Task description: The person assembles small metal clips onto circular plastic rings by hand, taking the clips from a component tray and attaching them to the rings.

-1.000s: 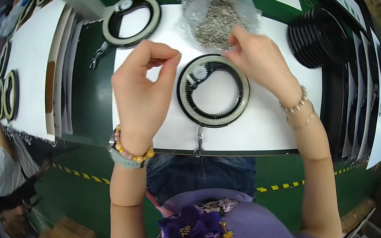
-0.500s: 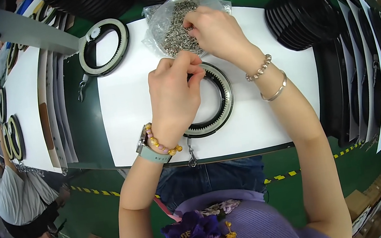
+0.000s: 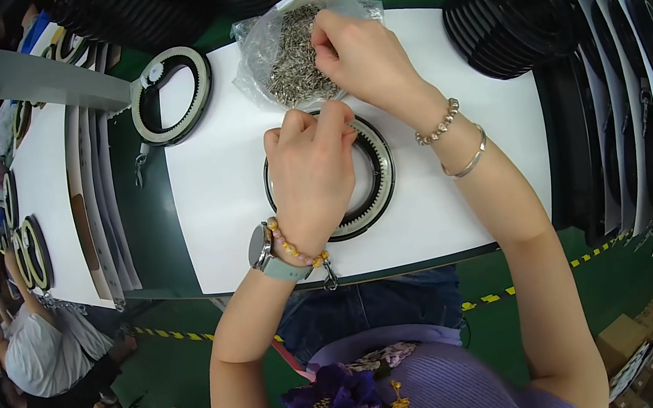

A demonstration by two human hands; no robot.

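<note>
Ring (image 3: 375, 188) half-hidden under left hand (image 3: 312, 174).

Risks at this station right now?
1. The right hand picks from an open, crumpled bag of small metal pins; a snag may spill them over the white mat.
2. The left hand covers the black ring gear, so pin placement is partly blind.

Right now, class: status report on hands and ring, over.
Left hand pinching at ring. Right hand in bag of screws. Nothing obstructing.

Both hands (image 3: 312, 174) (image 3: 359, 51) forward, fingers curled.
</note>
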